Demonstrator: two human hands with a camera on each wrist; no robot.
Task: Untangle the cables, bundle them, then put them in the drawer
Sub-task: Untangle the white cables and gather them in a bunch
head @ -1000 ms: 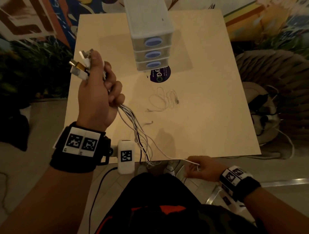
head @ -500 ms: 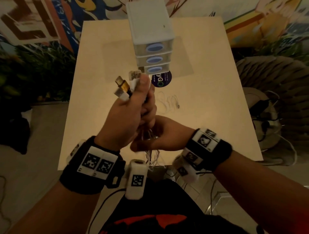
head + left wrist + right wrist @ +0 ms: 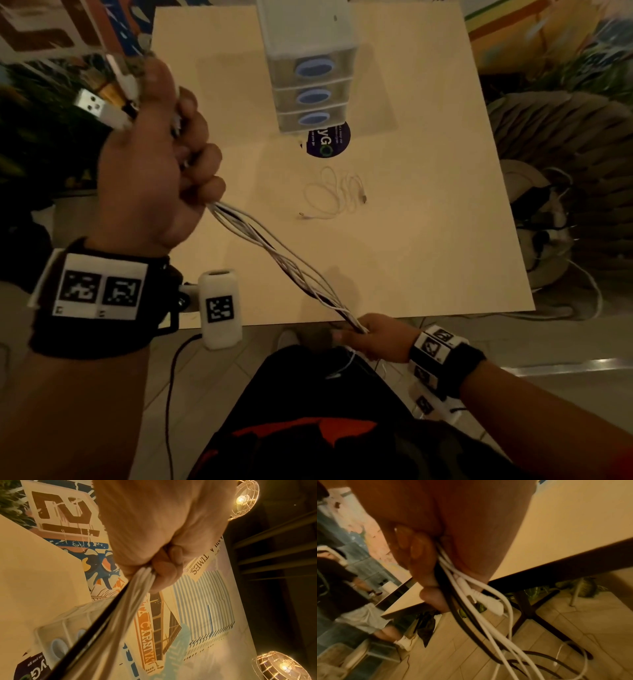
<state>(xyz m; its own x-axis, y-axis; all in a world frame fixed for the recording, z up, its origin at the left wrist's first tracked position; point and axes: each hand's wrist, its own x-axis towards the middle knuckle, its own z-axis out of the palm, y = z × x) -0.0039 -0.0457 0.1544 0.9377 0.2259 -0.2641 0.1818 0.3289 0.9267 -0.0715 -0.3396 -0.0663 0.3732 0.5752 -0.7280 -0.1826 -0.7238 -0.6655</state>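
A bundle of white and dark cables stretches taut between my two hands above the table's near edge. My left hand is raised at the left and grips the plug ends in a fist; USB plugs stick out above the thumb. My right hand is low, just off the table's front edge, and grips the cables near their other ends; loose tails hang down to the floor. In the left wrist view the cables leave my fist. A thin white cable lies loose on the table.
A white three-drawer unit with blue handles stands at the back of the light wooden table, all drawers closed, with a dark round sticker in front. A woven seat with cables is at the right. Another person stands by a second table.
My hands were together in front of me half a second ago. The left hand has risen to the left and the right has slid down the bundle to the table's edge, pulling it straight.
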